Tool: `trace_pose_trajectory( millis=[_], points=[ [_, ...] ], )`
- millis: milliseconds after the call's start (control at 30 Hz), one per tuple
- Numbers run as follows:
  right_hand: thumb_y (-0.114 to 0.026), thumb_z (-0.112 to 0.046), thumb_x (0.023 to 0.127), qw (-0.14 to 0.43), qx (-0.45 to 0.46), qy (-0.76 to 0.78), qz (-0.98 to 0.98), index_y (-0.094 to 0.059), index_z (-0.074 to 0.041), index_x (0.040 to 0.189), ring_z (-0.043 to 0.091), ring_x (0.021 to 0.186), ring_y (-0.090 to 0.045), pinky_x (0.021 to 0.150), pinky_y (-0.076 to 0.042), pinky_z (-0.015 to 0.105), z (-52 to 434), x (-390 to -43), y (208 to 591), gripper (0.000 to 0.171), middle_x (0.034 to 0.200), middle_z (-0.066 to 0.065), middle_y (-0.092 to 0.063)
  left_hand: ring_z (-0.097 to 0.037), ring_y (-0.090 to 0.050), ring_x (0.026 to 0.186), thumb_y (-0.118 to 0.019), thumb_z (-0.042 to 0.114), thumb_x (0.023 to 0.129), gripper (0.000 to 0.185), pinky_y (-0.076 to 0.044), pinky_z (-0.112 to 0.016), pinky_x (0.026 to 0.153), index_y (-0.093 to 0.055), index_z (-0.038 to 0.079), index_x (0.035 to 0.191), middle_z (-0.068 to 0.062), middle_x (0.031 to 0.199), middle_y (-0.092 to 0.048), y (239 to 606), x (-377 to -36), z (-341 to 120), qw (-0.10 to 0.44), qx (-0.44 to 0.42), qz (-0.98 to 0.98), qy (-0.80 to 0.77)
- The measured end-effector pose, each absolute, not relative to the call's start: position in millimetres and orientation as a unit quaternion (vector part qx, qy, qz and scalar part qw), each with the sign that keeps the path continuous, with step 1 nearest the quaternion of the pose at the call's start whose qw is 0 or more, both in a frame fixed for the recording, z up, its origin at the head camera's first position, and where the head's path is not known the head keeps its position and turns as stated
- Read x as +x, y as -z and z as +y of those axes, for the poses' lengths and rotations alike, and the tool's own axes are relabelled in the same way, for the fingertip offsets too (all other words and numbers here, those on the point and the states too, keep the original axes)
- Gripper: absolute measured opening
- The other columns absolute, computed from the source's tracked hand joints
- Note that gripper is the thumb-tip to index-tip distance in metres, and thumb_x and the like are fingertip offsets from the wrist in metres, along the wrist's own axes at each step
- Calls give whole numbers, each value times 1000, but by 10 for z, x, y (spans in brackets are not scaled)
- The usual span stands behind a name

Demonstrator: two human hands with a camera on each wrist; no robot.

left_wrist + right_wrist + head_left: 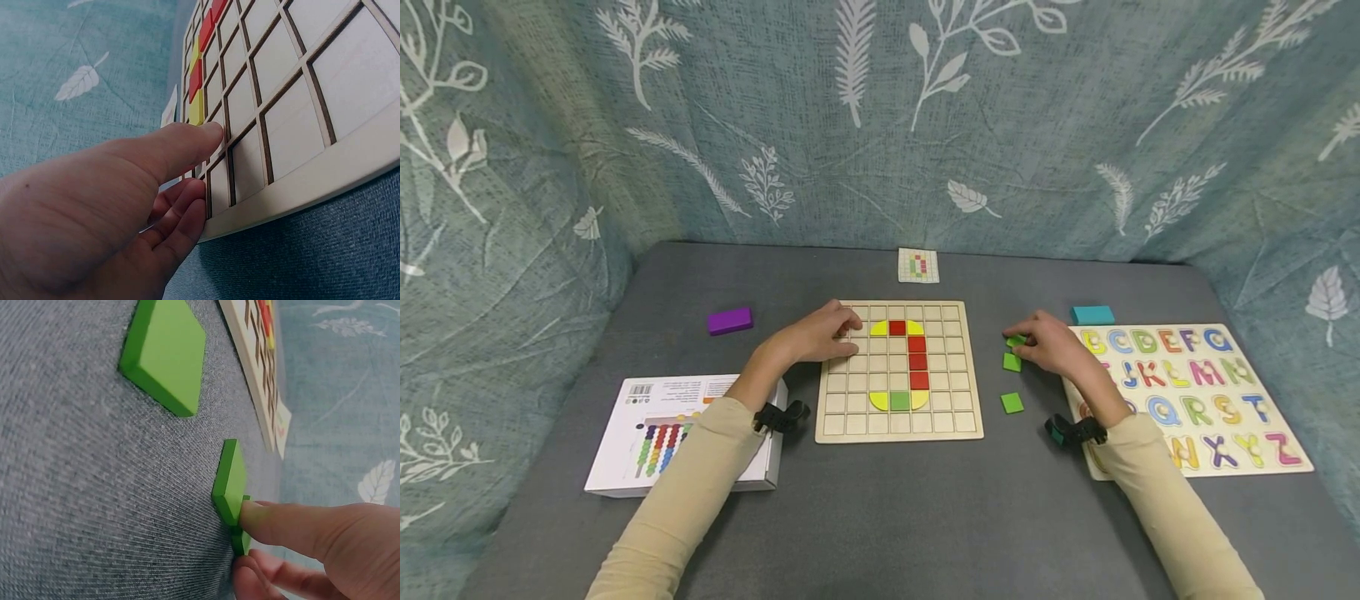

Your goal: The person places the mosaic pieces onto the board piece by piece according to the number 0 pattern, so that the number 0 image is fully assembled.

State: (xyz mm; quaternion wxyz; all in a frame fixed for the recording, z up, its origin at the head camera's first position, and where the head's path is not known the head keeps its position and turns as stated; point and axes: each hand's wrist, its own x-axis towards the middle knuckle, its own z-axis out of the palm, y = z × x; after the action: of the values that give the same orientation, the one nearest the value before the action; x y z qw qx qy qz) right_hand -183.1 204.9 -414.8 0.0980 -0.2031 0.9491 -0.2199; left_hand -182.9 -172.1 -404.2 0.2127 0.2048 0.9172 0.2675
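Observation:
A wooden grid board (850, 400) lies at the table's middle, with red squares (917, 362), yellow curved pieces and one green square (899, 401) set in its cells. My left hand (850, 325) rests on the board's upper left corner, thumb (203, 134) straight on the cells, holding nothing. To the right of the board lie three green square tiles. My right hand (1018, 342) pinches the farthest one (242, 542) at its fingertips. The middle tile (1012, 362) sits just beside the thumb. Nearest my wrist is the third tile (1012, 402), which lies apart.
A small pattern card (918, 265) lies behind the board. A purple block (730, 321) sits at the left and a teal block (1092, 315) at the right. An alphabet puzzle (1195, 392) lies under my right forearm, a white box (647, 408) under my left.

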Motion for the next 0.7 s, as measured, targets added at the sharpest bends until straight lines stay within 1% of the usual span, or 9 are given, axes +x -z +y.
trace_pose_trajectory(
  millis=[200, 467, 700],
  points=[
    [-68, -6, 88, 93, -195, 218, 952, -69, 0, 117, 27, 81, -55, 64, -39, 31, 2053, -1852, 4162, 30, 100, 20, -56, -22, -45, 98, -62, 18, 94, 40, -41, -38, 88, -54, 1, 128, -13, 112, -46, 4041, -1838, -1714, 212, 203, 918, -266],
    [-68, -6, 87, 84, -191, 207, 956, -70, -1, 115, 29, 84, -59, 64, -44, 34, 2060, -1863, 4183, 28, 100, 20, -57, -21, -44, 96, -62, 18, 94, 39, -40, -36, 87, -54, 1, 128, -12, 111, -45, 4060, -1846, -1713, 212, 204, 919, -262],
    [-68, -5, 87, 75, -212, 221, 949, -71, -1, 113, 24, 77, -56, 63, -43, 32, 2062, -1879, 4205, 26, 95, 19, -57, -21, -44, 96, -63, 19, 93, 39, -40, -36, 86, -54, 2, 128, -11, 110, -45, 4063, -1838, -1713, 213, 200, 920, -262]
  ],
)
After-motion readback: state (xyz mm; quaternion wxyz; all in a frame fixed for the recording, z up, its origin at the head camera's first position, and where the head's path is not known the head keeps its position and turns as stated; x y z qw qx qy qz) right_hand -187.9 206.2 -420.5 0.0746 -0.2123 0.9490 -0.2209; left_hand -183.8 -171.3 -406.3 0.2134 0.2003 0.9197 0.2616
